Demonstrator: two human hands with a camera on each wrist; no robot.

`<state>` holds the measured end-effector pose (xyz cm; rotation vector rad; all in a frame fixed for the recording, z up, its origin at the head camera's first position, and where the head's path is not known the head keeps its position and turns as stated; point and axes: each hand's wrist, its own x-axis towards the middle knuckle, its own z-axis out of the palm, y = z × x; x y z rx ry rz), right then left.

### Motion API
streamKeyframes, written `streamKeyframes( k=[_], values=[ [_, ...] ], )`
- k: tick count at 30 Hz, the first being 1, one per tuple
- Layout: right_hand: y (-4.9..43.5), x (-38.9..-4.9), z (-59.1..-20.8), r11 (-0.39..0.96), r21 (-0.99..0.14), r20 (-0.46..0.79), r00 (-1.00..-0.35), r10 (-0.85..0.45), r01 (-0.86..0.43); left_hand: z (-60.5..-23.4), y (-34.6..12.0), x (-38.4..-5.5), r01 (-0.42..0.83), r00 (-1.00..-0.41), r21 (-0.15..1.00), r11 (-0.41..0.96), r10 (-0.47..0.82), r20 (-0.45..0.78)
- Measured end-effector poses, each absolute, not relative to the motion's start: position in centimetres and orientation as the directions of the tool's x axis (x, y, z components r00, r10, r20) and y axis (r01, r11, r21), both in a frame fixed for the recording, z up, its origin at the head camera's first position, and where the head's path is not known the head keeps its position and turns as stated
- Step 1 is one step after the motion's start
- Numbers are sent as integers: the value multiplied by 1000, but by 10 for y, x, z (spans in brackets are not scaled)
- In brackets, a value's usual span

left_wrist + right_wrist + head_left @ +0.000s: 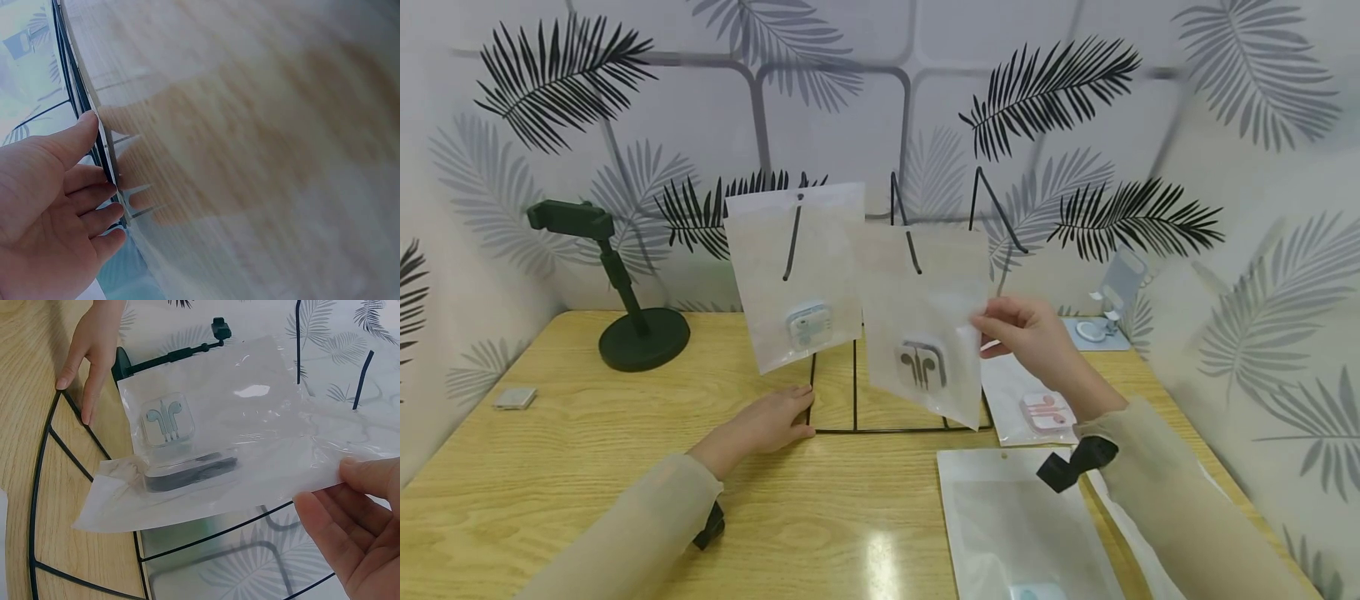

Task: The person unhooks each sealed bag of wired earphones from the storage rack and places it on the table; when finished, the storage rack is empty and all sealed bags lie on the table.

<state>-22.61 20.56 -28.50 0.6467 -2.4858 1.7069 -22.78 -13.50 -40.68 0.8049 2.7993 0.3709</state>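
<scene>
On the middle hook (913,252) of the black wire rack (854,387), dark-earphone bag (925,292) hangs just beside blue-earphone bag (801,262), right hand (1026,332) pinching the former's right edge, left hand (767,423) loosely extended, fingertips touching the rack's base corner.

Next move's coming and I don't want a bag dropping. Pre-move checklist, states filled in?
1. Left hand on the wire rack: ok, it touches the base.
2. Left bag hung: ok, its hook pokes out in front.
3. Dark-earphone bag hung: ok, hook tip shows in front.
4. That bag's hole fully seated: cannot tell, hole not clear.
5. Right hand off that bag: not ok, it pinches the right edge.
6. Right-hand hook free: ok, no bag on it.
</scene>
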Motion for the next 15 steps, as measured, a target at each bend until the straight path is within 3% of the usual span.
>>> streamKeyframes(
  k=[15],
  values=[
    [210, -206, -281, 338, -869, 257, -913, -317, -362, -403, -133, -225, 487, -831, 297, 821, 540, -129]
  ],
)
